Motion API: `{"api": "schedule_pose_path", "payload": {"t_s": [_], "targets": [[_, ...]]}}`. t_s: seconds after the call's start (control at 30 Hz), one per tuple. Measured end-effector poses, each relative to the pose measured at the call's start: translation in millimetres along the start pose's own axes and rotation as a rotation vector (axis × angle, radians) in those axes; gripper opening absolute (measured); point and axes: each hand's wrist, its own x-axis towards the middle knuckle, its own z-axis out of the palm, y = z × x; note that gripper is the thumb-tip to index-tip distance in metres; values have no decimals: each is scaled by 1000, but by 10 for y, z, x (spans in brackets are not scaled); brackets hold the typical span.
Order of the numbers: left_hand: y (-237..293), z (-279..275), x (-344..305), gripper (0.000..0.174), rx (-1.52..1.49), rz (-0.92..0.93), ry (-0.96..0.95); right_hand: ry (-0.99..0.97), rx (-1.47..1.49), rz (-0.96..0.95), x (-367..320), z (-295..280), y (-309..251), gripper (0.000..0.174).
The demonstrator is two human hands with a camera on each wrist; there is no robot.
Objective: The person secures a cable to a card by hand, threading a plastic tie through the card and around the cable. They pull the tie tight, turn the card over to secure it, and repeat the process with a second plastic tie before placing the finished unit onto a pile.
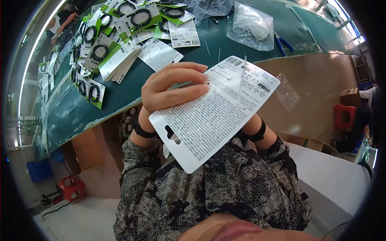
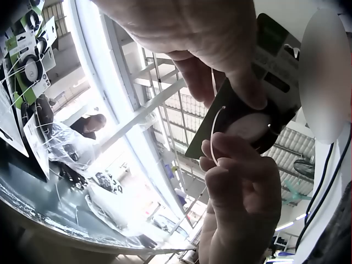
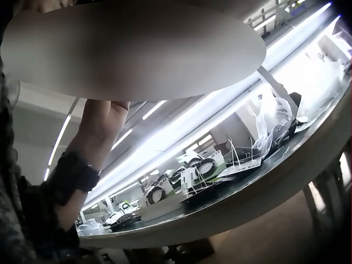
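Observation:
A white printed packaging card (image 1: 209,112) is tilted in front of the chest, its text side facing the head camera. My left hand (image 1: 175,86) grips its left edge, with fingers over the printed back and the thumb on the front. On that front, a black coiled cable (image 2: 270,138) shows in the left wrist view. My right hand (image 2: 242,192) is behind the card, mostly hidden in the head view. Its fingertips pinch a thin white cable tie (image 2: 214,132) that passes through the card beside the coil. Part of the tie (image 1: 243,78) stands out from the printed side.
Many carded cables (image 1: 100,52) are piled on the green table (image 1: 120,96) at the left. A bag of white cable ties (image 1: 253,30) and blue-handled pliers (image 1: 283,43) lie at the back right. A clear plastic bag (image 1: 287,92) hangs by the table edge.

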Motion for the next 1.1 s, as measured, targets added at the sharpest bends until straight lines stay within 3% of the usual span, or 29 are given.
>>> {"api": "schedule_pose_path", "payload": {"t_s": [0.2,0.5,0.77,1.03,1.1], "targets": [[40,84,24,34,-114,10,120,-136,123,92,-813,-106,-469,36],[85,148,-25,29,-156,-31,158,-319,290,244,-1057,154,-469,39],[112,142,-12,28,-132,-7,133,-309,-115,100,-1103,221,-448,41],[31,132,-24,33,-119,67,86,-284,401,290,-661,-90,-561,39],[28,133,-21,34,-126,77,74,-77,783,469,-315,-419,-736,32]]}}
